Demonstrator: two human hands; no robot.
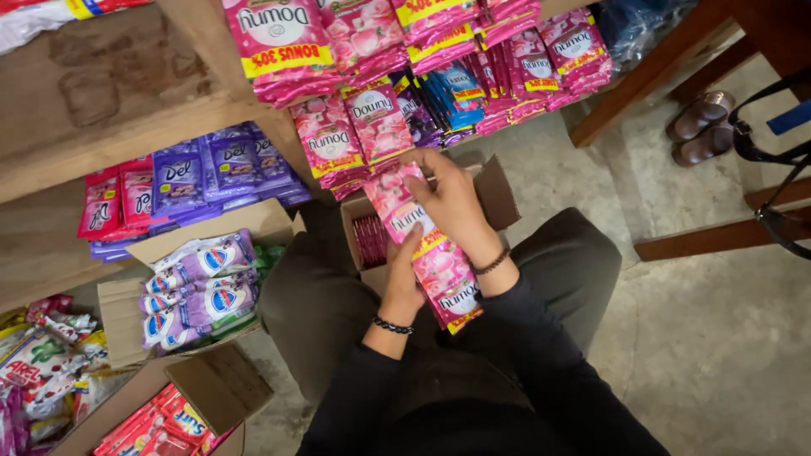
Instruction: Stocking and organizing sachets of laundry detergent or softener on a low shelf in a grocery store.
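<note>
You are holding a long strip of pink plastic sachets [427, 249] over the open brown cardboard box [498, 198] on your lap. Your right hand [454, 205] is gripping its upper part, fingers bent, and your left hand [404, 283] is closing around its left edge.

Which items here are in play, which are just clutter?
In play: left hand, right hand, strip of pink sachets, open cardboard box between the knees.
Lying about: brown sandals, box of purple-and-white sachets, red packets.
</note>
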